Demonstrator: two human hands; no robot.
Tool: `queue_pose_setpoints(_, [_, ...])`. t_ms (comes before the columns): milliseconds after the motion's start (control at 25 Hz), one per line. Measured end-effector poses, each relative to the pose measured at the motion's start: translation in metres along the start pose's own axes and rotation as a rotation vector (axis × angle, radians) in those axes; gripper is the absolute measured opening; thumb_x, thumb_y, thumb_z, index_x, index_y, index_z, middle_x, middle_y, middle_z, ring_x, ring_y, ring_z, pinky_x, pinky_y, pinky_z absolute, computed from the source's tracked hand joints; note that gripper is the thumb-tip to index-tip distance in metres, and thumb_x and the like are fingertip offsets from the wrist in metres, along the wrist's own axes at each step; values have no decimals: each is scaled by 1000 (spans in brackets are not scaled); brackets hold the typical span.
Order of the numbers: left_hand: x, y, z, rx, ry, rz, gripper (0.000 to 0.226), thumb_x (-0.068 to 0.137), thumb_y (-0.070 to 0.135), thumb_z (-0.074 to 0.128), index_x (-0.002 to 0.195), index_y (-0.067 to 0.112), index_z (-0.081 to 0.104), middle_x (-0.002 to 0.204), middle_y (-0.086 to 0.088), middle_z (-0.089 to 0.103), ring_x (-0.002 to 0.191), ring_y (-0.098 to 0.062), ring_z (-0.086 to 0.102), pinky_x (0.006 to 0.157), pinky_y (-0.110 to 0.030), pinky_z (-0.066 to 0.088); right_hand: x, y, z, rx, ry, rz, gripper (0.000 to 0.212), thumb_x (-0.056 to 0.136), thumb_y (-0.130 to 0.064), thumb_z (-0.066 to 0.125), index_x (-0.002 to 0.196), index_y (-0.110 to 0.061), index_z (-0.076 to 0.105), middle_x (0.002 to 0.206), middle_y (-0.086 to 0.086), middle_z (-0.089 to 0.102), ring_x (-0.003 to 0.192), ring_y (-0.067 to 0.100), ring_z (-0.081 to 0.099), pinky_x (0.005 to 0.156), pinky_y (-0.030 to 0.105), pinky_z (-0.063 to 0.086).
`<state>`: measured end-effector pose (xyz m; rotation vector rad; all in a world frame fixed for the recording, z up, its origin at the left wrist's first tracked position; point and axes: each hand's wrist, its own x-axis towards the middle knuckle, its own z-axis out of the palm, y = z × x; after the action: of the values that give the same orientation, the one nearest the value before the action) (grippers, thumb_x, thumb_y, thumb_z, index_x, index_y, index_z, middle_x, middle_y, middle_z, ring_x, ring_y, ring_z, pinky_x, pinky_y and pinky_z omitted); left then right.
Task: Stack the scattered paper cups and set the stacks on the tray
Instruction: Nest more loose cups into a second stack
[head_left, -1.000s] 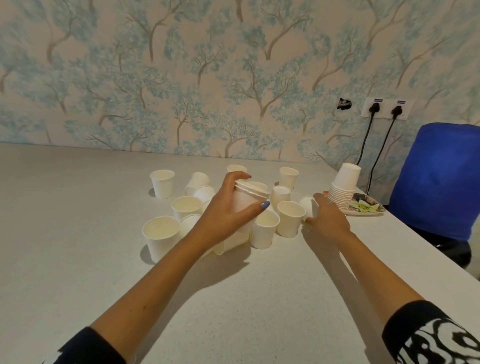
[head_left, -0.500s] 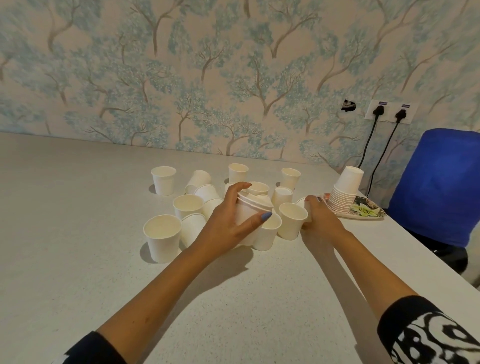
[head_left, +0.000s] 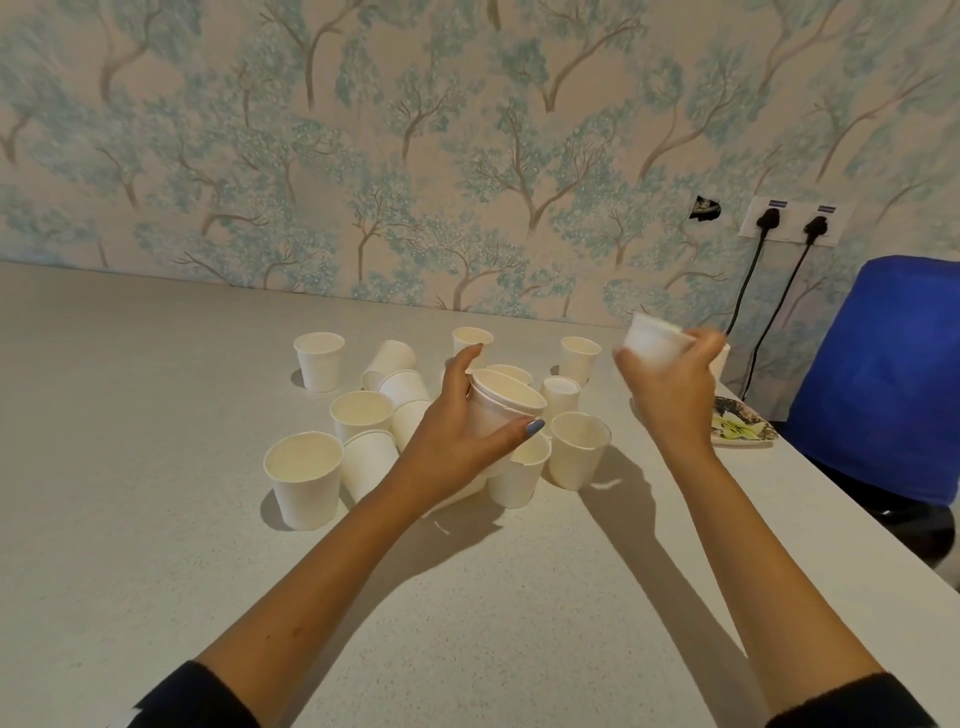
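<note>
Several white paper cups (head_left: 306, 478) stand or lie scattered in the middle of the pale table. My left hand (head_left: 457, 441) grips a short stack of nested cups (head_left: 501, 410), tilted, just above the cluster. My right hand (head_left: 670, 395) is raised over the table's right side and holds a single cup (head_left: 649, 340), blurred by motion. The flower-patterned tray (head_left: 743, 431) lies at the right table edge, partly hidden behind my right hand. The stack on the tray is almost wholly hidden; only a sliver shows beside my fingers.
A blue chair back (head_left: 883, 379) stands close to the table's right edge. Two black plugs with cables (head_left: 769, 223) hang from wall sockets behind the tray. The wallpapered wall runs along the table's far side.
My right hand has lifted a cup off the table, up and to the right. My left hand keeps its stack in about the same place.
</note>
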<state>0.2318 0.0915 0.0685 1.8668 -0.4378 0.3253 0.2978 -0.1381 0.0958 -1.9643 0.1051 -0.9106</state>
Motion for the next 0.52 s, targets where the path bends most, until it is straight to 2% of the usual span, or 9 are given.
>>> queue_pose_setpoints(40, [0,-1,1,-3,5,-2,94,66,65,69,140,48,14,142,16,33,120,-4,44,82,-5,39,-4,-18,-3,129,33,-53,64,70,-50,71,109,-26,27,100,-3,50,83,17,60,58,28,50])
queue_pose_setpoints(120, [-2,-3,2,-1,13,3,93,66,64,71,139,50,15,138,19,36,119,-2,46,80,-3,41,-17,-49,-6,354,-62,-132,61,71,-57,70,107,-27,30,100,-11,50,84,4,61,61,20,52])
queue_pose_setpoints(200, [-4,-5,1,-4,22,27,94,66,64,72,139,51,15,135,23,39,116,6,47,79,0,42,-34,-62,-3,453,-249,-128,52,74,-58,68,103,-28,37,100,-9,55,87,4,62,68,29,56])
queue_pose_setpoints(280, [-6,-5,3,-10,26,54,96,66,65,71,140,50,12,128,34,38,110,19,45,75,2,41,-48,-64,2,431,-450,-105,45,74,-58,68,98,-28,44,98,-9,59,90,10,63,73,36,57])
queue_pose_setpoints(400, [-8,-5,10,7,53,72,96,70,64,68,143,44,9,120,49,34,106,23,45,72,0,42,-58,-60,4,318,-709,-161,41,74,-59,62,95,-26,50,92,-15,62,89,0,61,69,20,51])
queue_pose_setpoints(480, [-7,-6,12,10,70,75,95,73,60,68,145,44,6,120,52,34,108,22,45,75,0,42,-59,-59,2,204,-836,-193,44,78,-65,48,103,-28,52,103,-15,60,98,0,56,74,17,46])
queue_pose_setpoints(520, [-7,-7,11,15,74,80,94,75,59,67,144,47,5,122,49,36,109,21,46,77,0,42,-58,-58,2,127,-901,-224,51,79,-67,40,112,-30,52,115,-11,56,107,4,52,82,19,43])
